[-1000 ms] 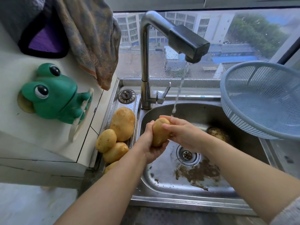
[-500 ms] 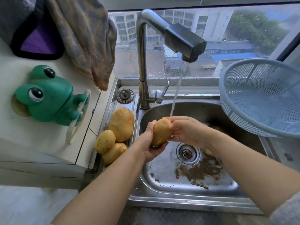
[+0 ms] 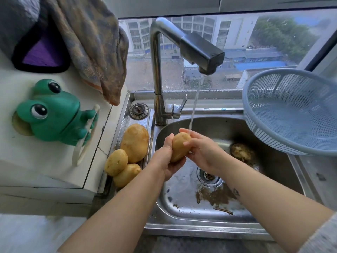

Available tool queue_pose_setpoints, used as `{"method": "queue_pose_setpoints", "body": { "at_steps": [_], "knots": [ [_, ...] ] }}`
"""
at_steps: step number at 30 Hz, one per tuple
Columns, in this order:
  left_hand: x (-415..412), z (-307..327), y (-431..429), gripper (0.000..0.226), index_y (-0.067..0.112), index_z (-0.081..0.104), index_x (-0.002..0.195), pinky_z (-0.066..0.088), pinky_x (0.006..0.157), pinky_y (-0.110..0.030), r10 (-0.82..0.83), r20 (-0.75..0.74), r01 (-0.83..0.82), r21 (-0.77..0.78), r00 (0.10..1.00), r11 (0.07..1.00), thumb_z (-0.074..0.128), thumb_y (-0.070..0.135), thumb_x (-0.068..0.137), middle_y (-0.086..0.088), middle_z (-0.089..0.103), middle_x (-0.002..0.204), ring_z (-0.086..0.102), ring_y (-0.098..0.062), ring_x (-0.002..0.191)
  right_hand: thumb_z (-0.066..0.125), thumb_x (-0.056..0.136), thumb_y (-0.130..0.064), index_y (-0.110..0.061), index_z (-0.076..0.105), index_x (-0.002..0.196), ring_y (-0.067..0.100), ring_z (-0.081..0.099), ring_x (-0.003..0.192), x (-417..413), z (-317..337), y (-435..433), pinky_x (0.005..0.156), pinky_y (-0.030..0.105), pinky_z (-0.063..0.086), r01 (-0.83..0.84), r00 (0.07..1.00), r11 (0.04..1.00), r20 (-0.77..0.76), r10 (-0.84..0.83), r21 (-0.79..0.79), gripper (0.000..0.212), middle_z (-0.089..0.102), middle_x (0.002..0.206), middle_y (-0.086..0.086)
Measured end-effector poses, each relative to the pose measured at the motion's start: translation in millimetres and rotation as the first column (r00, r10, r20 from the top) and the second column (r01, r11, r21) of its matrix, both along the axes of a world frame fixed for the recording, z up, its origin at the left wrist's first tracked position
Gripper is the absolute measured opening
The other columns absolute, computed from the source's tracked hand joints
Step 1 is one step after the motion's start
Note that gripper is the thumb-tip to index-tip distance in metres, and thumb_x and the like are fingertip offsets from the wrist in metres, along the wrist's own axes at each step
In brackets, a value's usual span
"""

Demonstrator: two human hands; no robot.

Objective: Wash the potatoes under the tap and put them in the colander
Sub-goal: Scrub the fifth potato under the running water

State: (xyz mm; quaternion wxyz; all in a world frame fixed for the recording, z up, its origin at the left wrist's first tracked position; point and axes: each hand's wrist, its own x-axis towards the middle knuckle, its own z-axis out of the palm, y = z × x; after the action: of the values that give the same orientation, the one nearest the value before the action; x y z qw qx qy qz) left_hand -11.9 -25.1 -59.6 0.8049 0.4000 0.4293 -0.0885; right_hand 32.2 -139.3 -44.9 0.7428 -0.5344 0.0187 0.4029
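1. The left hand's point(image 3: 165, 159) fingers curled under a potato point(image 3: 179, 147) and cupped it from below, with the thumb lying up its left side.
2. The right hand's point(image 3: 202, 152) fingers point(image 3: 187, 143) wrapped over the top and right side of the same potato, so both hands grasped it between them.
3. The potato was held above the basin of the sink point(image 3: 273, 170), tilted with its upper end toward the tap.
4. A thin stream of water point(image 3: 194, 110) ran from the tap point(image 3: 200, 50) and landed on the right hand's fingers at the top of the potato.
5. Below the hands lay the drain point(image 3: 208, 177), with brown dirt point(image 3: 217, 196) spread on the basin floor in front of it.
6. A muddy potato point(image 3: 241, 151) lay in the basin to the right of the hands.
7. Three more potatoes point(image 3: 135, 142) lay touching each other on the ledge just left of the basin.
8. A blue colander point(image 3: 273, 141) sat tilted over the sink's right edge, well apart from the held potato.
9. A green frog holder point(image 3: 52, 114) was fixed to the left wall, with a towel point(image 3: 91, 48) hanging above it.
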Motion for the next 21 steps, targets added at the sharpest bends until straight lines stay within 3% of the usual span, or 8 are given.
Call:
{"method": "queue_pose_setpoints", "body": {
  "at_steps": [3,7,11,14,16,19,21],
  "knots": [
    [-3,1,-4,0.034,0.017,0.057,0.101,0.056,0.064,-0.030,-0.006,0.069,0.004,0.035,0.998,0.999,0.054,0.050,0.094,-0.013,0.060,0.105,0.062,-0.021,0.092,0.047,0.094,0.001,-0.012,0.056,0.126,0.026,0.054,0.111,0,-2,-1,0.100,0.035,0.046,0.039,0.999,0.999,-0.029,-0.038,0.036,0.036,0.055,0.128,0.019],
    [-8,-2,-12,0.037,0.018,0.062,0.108,0.056,0.073,-0.029,-0.046,0.187,0.008,0.197,0.981,0.980,0.048,0.050,0.096,-0.013,0.066,0.110,0.064,-0.023,0.102,0.051,0.097,-0.008,-0.010,0.057,0.125,0.022,0.058,0.107,-2,-5,1,0.094,0.030,0.050,0.100,0.995,0.994,0.000,-0.100,0.051,0.029,0.060,0.119,0.011],
    [-13,-2,-16,0.042,0.016,0.060,0.117,0.056,0.076,-0.028,-0.116,0.287,0.018,0.321,0.951,0.947,0.053,0.048,0.093,-0.011,0.065,0.115,0.064,-0.022,0.106,0.054,0.096,-0.013,-0.010,0.063,0.107,0.019,0.062,0.091,-4,-3,8,0.077,0.028,0.055,0.252,0.968,0.966,-0.026,-0.251,0.058,0.014,0.065,0.100,0.009],
    [-16,-2,-20,0.040,0.019,0.058,0.124,0.057,0.078,-0.025,-0.264,0.341,0.102,0.427,0.902,0.899,0.059,0.040,0.090,-0.007,0.062,0.119,0.063,-0.019,0.108,0.052,0.097,-0.017,-0.010,0.064,0.088,0.019,0.060,0.081,-4,-5,14,0.077,0.036,0.054,0.406,0.913,0.907,0.008,-0.408,-0.116,0.016,0.063,0.086,0.009],
    [-17,-2,-18,0.033,0.021,0.057,0.124,0.056,0.077,-0.023,-0.267,0.349,0.122,0.385,0.898,0.915,0.059,0.032,0.093,-0.007,0.061,0.122,0.062,-0.018,0.108,0.048,0.100,-0.021,-0.011,0.064,0.088,0.021,0.059,0.085,-4,-5,14,0.083,0.040,0.053,0.405,0.911,0.904,-0.020,-0.411,-0.135,0.022,0.062,0.091,0.011],
    [-17,-5,-10,0.023,0.021,0.060,0.116,0.056,0.072,-0.022,-0.175,0.314,0.086,0.278,0.933,0.957,0.053,0.032,0.097,-0.010,0.061,0.122,0.063,-0.017,0.106,0.043,0.102,-0.020,-0.009,0.063,0.101,0.021,0.059,0.096,-9,-5,13,0.087,0.035,0.051,0.309,0.949,0.951,-0.055,-0.310,-0.035,0.024,0.060,0.103,0.013],
    [-18,-6,-7,0.031,0.015,0.060,0.121,0.055,0.073,-0.024,-0.119,0.272,0.059,0.219,0.955,0.974,0.047,0.033,0.100,-0.014,0.063,0.121,0.064,-0.020,0.106,0.040,0.102,-0.021,-0.012,0.058,0.117,0.023,0.056,0.111,-12,-8,13,0.103,0.038,0.045,0.207,0.977,0.976,0.056,-0.204,-0.071,0.025,0.057,0.117,0.013]
  ]
}}
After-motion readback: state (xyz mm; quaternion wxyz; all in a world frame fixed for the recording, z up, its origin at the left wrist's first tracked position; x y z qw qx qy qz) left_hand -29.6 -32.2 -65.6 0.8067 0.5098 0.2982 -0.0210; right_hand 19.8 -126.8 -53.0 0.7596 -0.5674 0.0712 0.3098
